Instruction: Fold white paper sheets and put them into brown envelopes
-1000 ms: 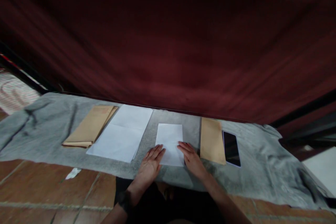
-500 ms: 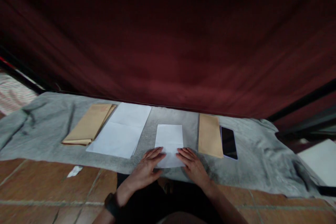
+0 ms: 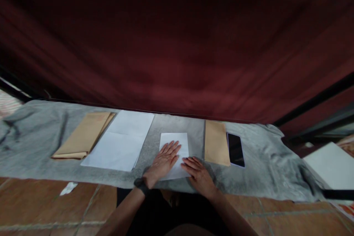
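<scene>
A folded white sheet of paper [image 3: 177,141] lies on the grey cloth in front of me. My left hand [image 3: 165,158] rests flat across its middle and left side, fingers stretched out and pointing to the upper right. On the sheet's lower right edge lies my right hand [image 3: 197,173], its fingers extended and touching the paper. To the right is a brown envelope [image 3: 216,143], apart from both hands. Over on the left, a stack of larger white sheets [image 3: 121,142] lies flat. Parts of the folded sheet are hidden under my hands.
Several brown envelopes [image 3: 83,132] are stacked at the far left. A phone [image 3: 235,150] lies right of the single envelope. The grey cloth [image 3: 262,166] covers the surface, with a dark red curtain [image 3: 177,62] behind. A white scrap [image 3: 68,188] is on the tiled floor.
My left hand has moved up and right from the sheet's lower left edge onto its middle. My right hand stays at the right edge. The view has shifted slightly.
</scene>
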Available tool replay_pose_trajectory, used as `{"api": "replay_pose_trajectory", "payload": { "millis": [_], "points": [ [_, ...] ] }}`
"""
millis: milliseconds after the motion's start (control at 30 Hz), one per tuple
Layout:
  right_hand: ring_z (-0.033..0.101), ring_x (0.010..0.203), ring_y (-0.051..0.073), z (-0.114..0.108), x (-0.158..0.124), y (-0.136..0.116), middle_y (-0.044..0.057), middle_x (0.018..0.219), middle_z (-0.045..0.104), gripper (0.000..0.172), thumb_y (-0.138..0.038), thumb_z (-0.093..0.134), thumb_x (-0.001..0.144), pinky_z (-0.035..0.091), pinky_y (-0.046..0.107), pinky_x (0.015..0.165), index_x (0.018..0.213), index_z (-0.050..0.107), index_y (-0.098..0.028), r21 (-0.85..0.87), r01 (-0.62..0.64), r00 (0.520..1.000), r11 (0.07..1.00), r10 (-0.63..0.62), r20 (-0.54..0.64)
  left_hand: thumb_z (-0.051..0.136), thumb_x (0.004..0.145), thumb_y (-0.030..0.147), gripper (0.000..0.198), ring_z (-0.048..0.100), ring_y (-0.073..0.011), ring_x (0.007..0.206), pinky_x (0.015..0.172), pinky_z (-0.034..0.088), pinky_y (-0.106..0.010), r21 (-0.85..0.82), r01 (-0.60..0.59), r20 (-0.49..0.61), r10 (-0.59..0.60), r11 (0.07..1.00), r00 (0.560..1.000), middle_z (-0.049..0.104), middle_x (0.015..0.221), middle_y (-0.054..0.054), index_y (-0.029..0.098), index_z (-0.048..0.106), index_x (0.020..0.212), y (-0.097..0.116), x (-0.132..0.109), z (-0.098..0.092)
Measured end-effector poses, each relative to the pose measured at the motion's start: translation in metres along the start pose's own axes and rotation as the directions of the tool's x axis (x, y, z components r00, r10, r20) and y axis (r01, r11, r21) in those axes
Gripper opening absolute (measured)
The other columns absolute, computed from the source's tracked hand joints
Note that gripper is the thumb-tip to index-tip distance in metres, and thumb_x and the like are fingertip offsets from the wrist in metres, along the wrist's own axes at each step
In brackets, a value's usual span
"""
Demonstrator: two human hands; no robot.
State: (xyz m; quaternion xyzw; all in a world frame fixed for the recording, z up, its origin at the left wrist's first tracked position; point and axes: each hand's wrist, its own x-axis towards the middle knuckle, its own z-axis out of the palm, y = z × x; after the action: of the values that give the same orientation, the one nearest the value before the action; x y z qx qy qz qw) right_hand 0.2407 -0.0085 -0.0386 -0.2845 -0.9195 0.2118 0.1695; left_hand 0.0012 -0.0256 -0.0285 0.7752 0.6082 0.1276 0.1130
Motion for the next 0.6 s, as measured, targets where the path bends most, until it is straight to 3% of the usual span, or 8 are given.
{"api": "replay_pose_trajectory", "payload": {
  "millis": [167,300,433,500,600],
  "points": [
    [0.054,0.136,0.020,0.000,0.003,0.004,0.003,0.145,0.061,0.063,-0.001,0.056,0.082,0.038,0.049,0.121,0.138,0.062,-0.029,0.093,-0.012,0.999,0.996,0.016,-0.040,0.038,0.102,0.020,0.049,0.037,-0.0154,0.149,0.124,0.032,-0.042,-0.146,0.034,-0.007,-0.036,0.989,0.999,0.045,0.159,-0.003,0.026,0.050,0.148,-0.034,-0.059,-0.023],
    [0.060,0.129,0.020,-0.001,0.005,0.007,0.003,0.135,0.068,0.051,-0.004,0.055,0.089,0.041,0.048,0.118,0.132,0.065,-0.028,0.180,-0.030,0.996,0.983,0.044,-0.073,0.042,0.093,0.011,0.056,0.042,-0.0160,0.146,0.123,0.035,-0.043,-0.299,0.050,0.011,-0.049,0.953,0.999,0.053,0.153,0.000,0.030,0.056,0.143,-0.037,-0.096,-0.035],
    [0.063,0.125,0.021,-0.001,0.005,0.007,0.004,0.130,0.071,0.042,-0.009,0.056,0.092,0.044,0.048,0.114,0.127,0.068,-0.028,0.198,-0.038,0.993,0.979,0.059,-0.100,0.052,0.095,0.023,0.038,0.055,-0.0219,0.135,0.116,0.044,-0.046,-0.322,0.087,-0.109,-0.128,0.943,0.986,0.066,0.139,-0.004,0.028,0.068,0.128,-0.027,-0.093,-0.026],
    [0.065,0.121,0.022,-0.001,0.007,0.005,0.005,0.126,0.073,0.035,-0.014,0.055,0.095,0.048,0.045,0.109,0.124,0.069,-0.027,0.188,-0.067,0.989,0.980,0.090,-0.116,0.053,0.096,0.030,0.027,0.063,-0.0233,0.122,0.108,0.050,-0.045,-0.320,0.124,-0.204,-0.196,0.939,0.959,0.074,0.124,-0.005,0.026,0.075,0.112,-0.023,-0.082,-0.018],
    [0.069,0.110,0.023,0.001,0.013,0.003,0.006,0.116,0.076,0.027,-0.021,0.051,0.100,0.054,0.039,0.100,0.118,0.071,-0.025,0.144,-0.175,0.968,0.974,0.197,-0.156,0.053,0.097,0.038,0.027,0.069,-0.0242,0.105,0.097,0.055,-0.044,-0.328,0.208,-0.294,-0.309,0.921,0.905,0.077,0.104,-0.006,0.024,0.075,0.091,-0.019,-0.067,-0.011]
  ]
}}
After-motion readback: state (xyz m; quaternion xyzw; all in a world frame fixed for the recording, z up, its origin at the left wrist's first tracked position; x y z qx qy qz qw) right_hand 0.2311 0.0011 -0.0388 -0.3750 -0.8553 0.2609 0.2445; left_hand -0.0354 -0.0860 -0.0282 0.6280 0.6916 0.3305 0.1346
